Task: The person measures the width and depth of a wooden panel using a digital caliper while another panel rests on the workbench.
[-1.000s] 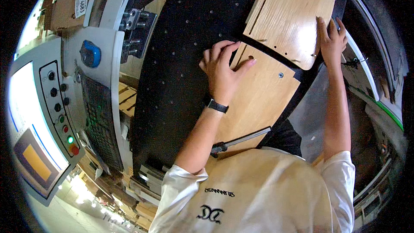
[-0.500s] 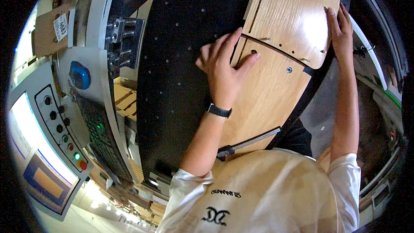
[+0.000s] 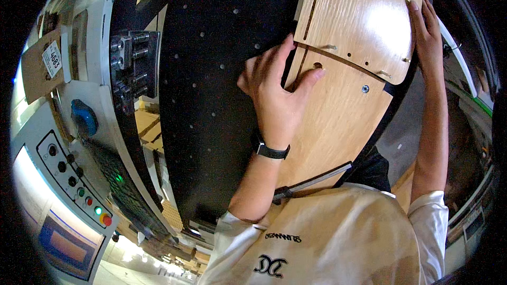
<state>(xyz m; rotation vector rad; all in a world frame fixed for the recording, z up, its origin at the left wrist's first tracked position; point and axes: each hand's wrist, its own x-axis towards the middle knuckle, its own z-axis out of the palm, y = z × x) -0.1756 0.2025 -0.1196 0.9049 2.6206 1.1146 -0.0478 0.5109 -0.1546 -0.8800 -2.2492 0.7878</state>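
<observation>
Two light wooden panels lie end to end on a black table [image 3: 222, 37] dotted with small round studs or holes. The far wooden panel [image 3: 348, 10] has a long groove, small holes and several protruding pins near its near edge. Set against it, the near wooden panel [image 3: 327, 116] shows a round hole and a metal fitting. My left hand [image 3: 280, 89] is spread at the left side of the seam, thumb on the near panel beside the hole, index finger at the edge. My right hand [image 3: 429, 31] lies along the far panel's right edge, fingers stretched out.
A dark bar [image 3: 317, 179] crosses the near panel close to my body. At left are a metal clamp-like block [image 3: 134, 63], a control panel [image 3: 76, 177] with buttons and a lit screen, a keyboard [image 3: 119, 174], a blue mouse [image 3: 84, 117] and a cardboard piece [image 3: 42, 68].
The view has shifted slightly, so the panels and my arms appear a little further right. Both hands keep about the same places on the panels.
</observation>
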